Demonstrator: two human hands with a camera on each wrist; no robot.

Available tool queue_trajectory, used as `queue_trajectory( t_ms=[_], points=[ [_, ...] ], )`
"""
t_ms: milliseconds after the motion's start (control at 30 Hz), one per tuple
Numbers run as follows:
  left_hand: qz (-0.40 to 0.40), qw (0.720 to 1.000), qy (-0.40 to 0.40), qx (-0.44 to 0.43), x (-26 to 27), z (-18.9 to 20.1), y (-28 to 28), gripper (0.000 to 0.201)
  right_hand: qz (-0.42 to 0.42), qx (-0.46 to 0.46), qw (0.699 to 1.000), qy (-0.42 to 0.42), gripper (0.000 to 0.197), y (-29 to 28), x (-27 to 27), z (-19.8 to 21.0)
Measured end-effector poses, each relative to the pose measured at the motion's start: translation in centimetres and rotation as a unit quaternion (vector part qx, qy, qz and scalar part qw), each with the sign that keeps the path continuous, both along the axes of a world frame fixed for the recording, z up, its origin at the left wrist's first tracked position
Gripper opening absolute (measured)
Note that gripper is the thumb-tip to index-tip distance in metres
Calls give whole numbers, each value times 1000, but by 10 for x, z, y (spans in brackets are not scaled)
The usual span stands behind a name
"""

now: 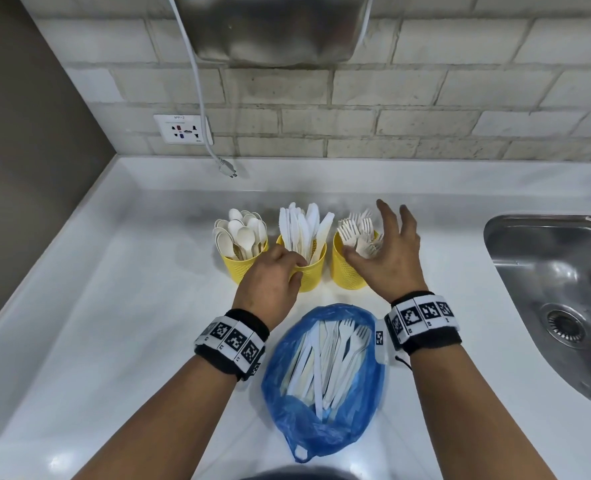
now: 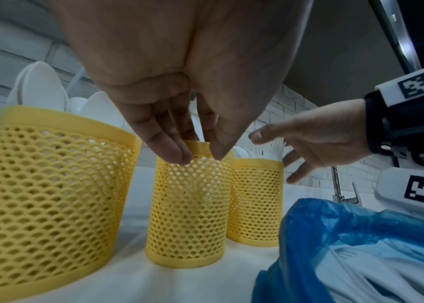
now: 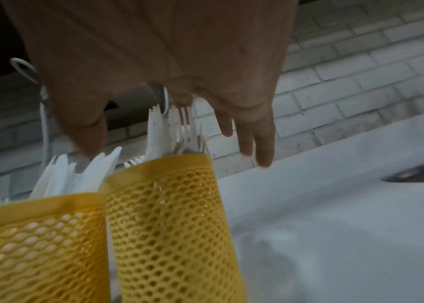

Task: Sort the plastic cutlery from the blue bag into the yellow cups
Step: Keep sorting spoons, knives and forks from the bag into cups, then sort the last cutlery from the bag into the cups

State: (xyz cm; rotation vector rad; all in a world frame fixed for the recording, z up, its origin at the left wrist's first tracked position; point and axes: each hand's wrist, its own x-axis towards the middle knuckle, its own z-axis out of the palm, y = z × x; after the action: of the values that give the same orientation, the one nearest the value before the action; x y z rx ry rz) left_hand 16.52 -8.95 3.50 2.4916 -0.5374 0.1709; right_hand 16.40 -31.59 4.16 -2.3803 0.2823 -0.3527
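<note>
Nearest me, the blue bag (image 1: 321,386) lies open on the counter with light, stiff, slippery knives and forks (image 1: 335,355) inside; I'd pinch them by the handles. My left hand (image 1: 273,275) touches the middle yellow cup (image 1: 309,275) rim, holding nothing I can see, while my right hand (image 1: 387,251) hovers spread wide over the fork cup (image 1: 347,268).

Right wrist view blurred. Left hand (image 1: 270,282) hid knife cup's (image 1: 310,275) front rim; sink (image 1: 550,289) cut off at frame edge.
</note>
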Motion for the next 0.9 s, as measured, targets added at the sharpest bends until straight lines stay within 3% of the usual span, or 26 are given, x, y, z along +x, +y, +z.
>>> queue_trajectory(
  t_ms=[100, 433, 633, 900],
  points=[
    [-4, 1000, 16, 1, 1, 0, 0, 17, 24, 79, 996, 36, 113, -3, -6, -7],
    [-2, 999, 36, -6, 2, 2, 1, 19, 6, 90, 996, 11, 106, 8, -5, -11],
    [9, 999, 30, -43, -16, 9, 3, 43, 9, 84, 996, -1, 109, 7, -14, -10],
    [-10, 989, 132, -68, -63, 5, 9, 39, 6, 70, 993, -92, 76, 12, -61, -11]
  ],
)
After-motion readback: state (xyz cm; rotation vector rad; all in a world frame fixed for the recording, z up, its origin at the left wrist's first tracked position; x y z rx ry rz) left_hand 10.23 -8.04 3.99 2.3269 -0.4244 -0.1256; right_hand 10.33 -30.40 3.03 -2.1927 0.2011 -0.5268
